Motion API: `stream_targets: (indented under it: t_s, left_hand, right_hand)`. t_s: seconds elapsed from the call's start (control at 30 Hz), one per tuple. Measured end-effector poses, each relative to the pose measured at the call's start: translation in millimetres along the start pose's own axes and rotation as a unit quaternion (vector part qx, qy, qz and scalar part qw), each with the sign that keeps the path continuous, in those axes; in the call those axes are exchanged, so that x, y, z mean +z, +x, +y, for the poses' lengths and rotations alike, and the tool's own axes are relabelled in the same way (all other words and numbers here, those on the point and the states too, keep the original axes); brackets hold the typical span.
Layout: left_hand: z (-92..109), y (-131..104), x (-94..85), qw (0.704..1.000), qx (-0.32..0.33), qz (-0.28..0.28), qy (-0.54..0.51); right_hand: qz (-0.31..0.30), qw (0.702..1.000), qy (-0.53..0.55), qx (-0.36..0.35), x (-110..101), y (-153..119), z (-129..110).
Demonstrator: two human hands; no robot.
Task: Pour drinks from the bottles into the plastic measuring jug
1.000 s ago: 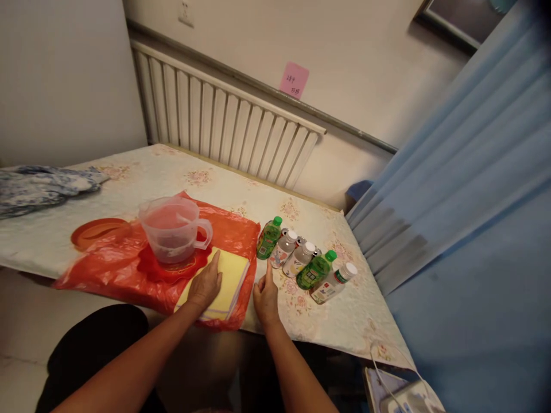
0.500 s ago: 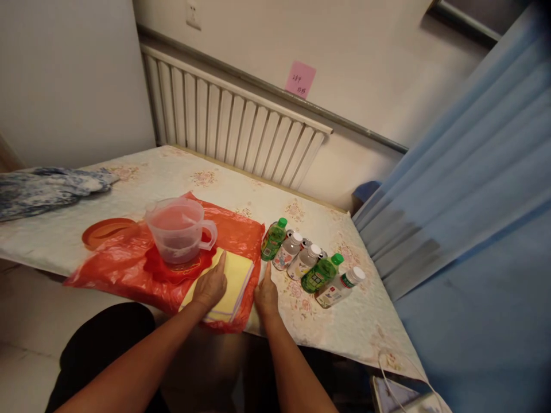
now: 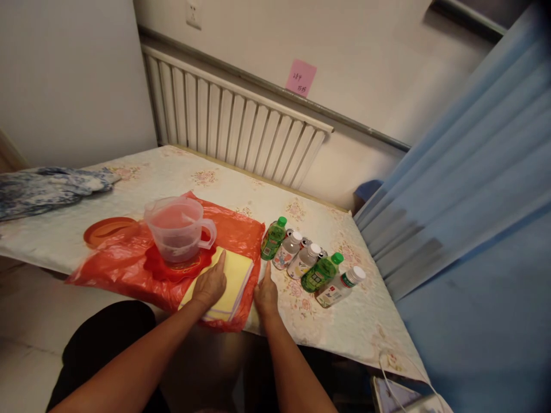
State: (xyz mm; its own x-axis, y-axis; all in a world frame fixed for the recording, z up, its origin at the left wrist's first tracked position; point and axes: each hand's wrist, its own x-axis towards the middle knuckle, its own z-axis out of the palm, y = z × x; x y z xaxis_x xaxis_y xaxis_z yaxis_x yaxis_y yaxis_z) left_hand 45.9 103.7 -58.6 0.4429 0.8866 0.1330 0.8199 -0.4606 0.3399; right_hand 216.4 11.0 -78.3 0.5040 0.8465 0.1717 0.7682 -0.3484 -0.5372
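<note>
My left hand (image 3: 210,285) lies on a folded yellow cloth (image 3: 236,281), palm down, with a finger stretched forward and nothing in its grip. My right hand (image 3: 266,295) rests at the right edge of a red plastic bag (image 3: 116,269), one finger pointing forward; its other fingers are mostly hidden. To the left of the cloth, a clear measuring jug (image 3: 176,229) stands upright on a red wavy-edged dish (image 3: 157,269). Just beyond my right hand, a green-capped bottle (image 3: 274,238) begins a row with a white-capped bottle (image 3: 288,251) and several others.
Some cans (image 3: 306,242) stand behind the bottles. An orange lid (image 3: 105,229) lies left of the jug. Bunched patterned fabric (image 3: 55,186) is at the far left of the flowered tablecloth (image 3: 224,178). A radiator (image 3: 232,115) runs behind, and a blue curtain (image 3: 473,201) hangs at right.
Both hands keep their places, and the objects on the table stay put. Only the camera view has shifted very slightly.
</note>
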Motion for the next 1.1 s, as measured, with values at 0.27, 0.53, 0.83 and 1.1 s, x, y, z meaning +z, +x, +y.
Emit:
stream_targets:
  t_s: [0.27, 0.53, 0.83, 1.1]
  left_hand:
    - [1.2, -0.7, -1.6, 1.000, 0.000, -0.004, 0.003]
    - [0.5, -0.2, -0.5, 1.000, 0.001, -0.001, 0.002]
    - [-1.4, 0.2, 2.5, 1.000, 0.008, 0.009, 0.003]
    - [-3.9, 1.7, 4.5, 1.000, 0.016, 0.022, 0.004]
  right_hand:
    - [0.002, 1.000, -0.010, 0.005, 1.6, 0.1, 0.0]
    - [0.001, 1.000, 0.013, -0.003, -1.1, -1.0, -0.8]
    - [-0.015, 0.999, 0.028, 0.007, 0.1, 1.3, -0.3]
    - [0.013, 0.977, 0.211, 0.014, -12.2, -7.7, 3.9]
